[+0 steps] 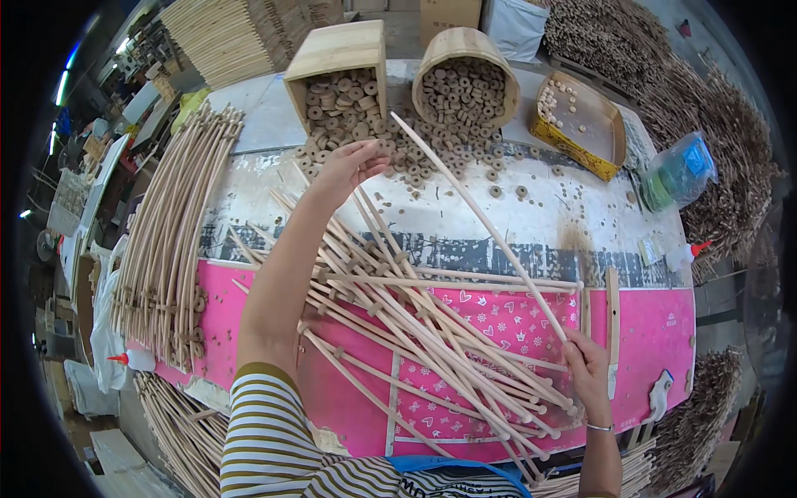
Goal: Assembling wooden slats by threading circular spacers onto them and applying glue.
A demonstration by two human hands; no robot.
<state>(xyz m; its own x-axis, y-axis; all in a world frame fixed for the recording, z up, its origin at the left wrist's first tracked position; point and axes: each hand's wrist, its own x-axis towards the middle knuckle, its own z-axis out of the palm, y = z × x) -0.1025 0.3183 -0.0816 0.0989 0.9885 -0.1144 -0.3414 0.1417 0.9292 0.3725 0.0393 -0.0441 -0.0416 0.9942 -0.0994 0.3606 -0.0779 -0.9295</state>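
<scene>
My right hand grips a long, thin wooden stick near its lower end. The stick slants up and to the left, its far tip in front of the piled wooden rings. My left hand is raised at the near edge of the loose wooden rings, fingers curled together; what they hold, if anything, cannot be made out. Below my left arm, a crossed heap of wooden sticks, several with rings on them, lies over the pink patterned sheet.
A square wooden bucket and a round one lie tipped, spilling rings. On the right are a yellow box with small balls, a plastic bag and a glue bottle. Bundled sticks line the left edge.
</scene>
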